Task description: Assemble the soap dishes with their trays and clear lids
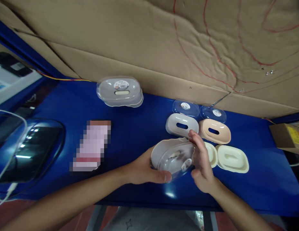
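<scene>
There it was, the grey box (159, 152), tilted up off the blue surface (137, 126) near its front edge, and my left hand (145, 168) was gripping it, thumb pressed across the clear lid (173, 160). My right hand (204, 163) was curved around the other end, fingers reaching up; whether it gripped or merely steadied, I couldn't tell. On that lid sat a round white label (187, 164), smeared by the angle and unreadable.

At the back, well apart, stood another box (136, 100) under its clear lid, and its oval label (121, 85) carried a barcode and a little orange picture, the lettering too small for me to make out. Over to the right, two loose lids (186, 110) showed round stickers (185, 106), their print just as tiny. In front of them lay a grey cover (172, 123) and a peach cover (223, 134), both slotted, then two cream trays (232, 158), one partly behind my right hand. To my left lay a phone (91, 144), its screen blurred into blocks.
</scene>
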Tool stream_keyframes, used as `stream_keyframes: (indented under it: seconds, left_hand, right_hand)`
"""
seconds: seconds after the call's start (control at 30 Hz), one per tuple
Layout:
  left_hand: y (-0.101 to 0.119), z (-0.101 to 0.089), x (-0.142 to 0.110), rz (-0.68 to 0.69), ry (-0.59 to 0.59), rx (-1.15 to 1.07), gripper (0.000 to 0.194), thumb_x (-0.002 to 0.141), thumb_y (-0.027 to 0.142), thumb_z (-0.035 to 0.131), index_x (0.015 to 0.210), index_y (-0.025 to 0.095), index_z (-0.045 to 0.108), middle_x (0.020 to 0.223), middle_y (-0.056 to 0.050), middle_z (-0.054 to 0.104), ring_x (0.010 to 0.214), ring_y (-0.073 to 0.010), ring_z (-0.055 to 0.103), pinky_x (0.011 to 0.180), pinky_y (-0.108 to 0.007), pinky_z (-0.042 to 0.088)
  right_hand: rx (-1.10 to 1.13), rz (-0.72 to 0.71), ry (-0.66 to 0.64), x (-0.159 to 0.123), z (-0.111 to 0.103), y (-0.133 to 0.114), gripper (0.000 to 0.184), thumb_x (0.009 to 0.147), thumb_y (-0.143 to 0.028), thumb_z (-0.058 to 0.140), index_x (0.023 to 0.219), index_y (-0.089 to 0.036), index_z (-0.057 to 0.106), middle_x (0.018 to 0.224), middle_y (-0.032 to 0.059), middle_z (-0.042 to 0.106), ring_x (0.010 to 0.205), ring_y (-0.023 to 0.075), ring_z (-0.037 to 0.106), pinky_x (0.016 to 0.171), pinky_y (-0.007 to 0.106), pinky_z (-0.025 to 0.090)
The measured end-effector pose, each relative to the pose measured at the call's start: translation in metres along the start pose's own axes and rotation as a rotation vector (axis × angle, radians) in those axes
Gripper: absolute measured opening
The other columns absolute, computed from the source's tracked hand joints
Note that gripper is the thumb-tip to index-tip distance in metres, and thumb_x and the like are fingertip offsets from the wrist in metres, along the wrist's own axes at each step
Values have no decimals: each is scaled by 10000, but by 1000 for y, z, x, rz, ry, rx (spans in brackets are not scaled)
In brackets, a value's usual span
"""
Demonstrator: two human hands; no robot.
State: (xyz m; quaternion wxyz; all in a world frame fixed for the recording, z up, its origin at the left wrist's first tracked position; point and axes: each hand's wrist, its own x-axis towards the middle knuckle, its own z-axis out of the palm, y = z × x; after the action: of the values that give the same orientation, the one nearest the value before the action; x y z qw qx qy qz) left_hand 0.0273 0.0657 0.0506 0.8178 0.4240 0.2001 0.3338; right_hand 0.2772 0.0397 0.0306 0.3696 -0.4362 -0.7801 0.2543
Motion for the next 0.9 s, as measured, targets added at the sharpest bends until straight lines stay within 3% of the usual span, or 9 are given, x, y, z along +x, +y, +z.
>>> stream_keyframes:
  seconds: [0.13,0.2,0.4,0.6,0.77,0.9]
  left_hand:
    - [-2,-2,-6,43,31,125,800,795,339,914,1502,272,546,1462,-115,642,1341,-327,596,1127,-426,442]
    - [-5,-4,-8,69,67,134,784,792,296,903,1479,290,528,1422,-94,629,1261,-283,613,1058,-375,470]
    - [-13,-3,-12,95,97,217,735,757,280,924,1388,303,547,1245,-33,622,1077,-209,588,927,-293,464]
    - [-15,1,-15,120,80,266,760,774,277,911,1412,299,500,1234,-42,594,1041,-203,583,878,-290,471]
    - [-14,-1,-13,153,45,151,834,827,279,886,1498,375,400,1278,-31,574,1051,-182,619,884,-284,501]
    - [-13,-4,-11,178,48,138,822,843,311,887,1503,402,406,1333,-34,576,1139,-200,634,953,-308,504]
  right_hand:
    - [265,232,37,2,-1,-1,769,1069,-748,251,1674,-279,319,1574,171,576,1392,334,643,1072,516,598]
    - [270,277,49,4,-3,-2,758,1053,-776,270,1601,-279,436,1451,153,667,1259,326,721,978,480,638]
    - [11,170,216,3,-10,-7,605,1044,-756,391,1287,-275,667,1106,87,759,965,295,760,793,410,629]
    - [102,129,227,-6,-4,3,575,1055,-702,450,1400,-274,620,1177,99,713,1043,300,725,882,456,607]
    - [182,-33,195,-4,0,10,897,823,-728,810,1537,-298,480,1322,133,665,1168,355,702,968,533,606]
    - [115,-66,195,0,-1,9,928,794,-696,854,1549,-311,476,1365,139,652,1216,367,686,1011,565,592]
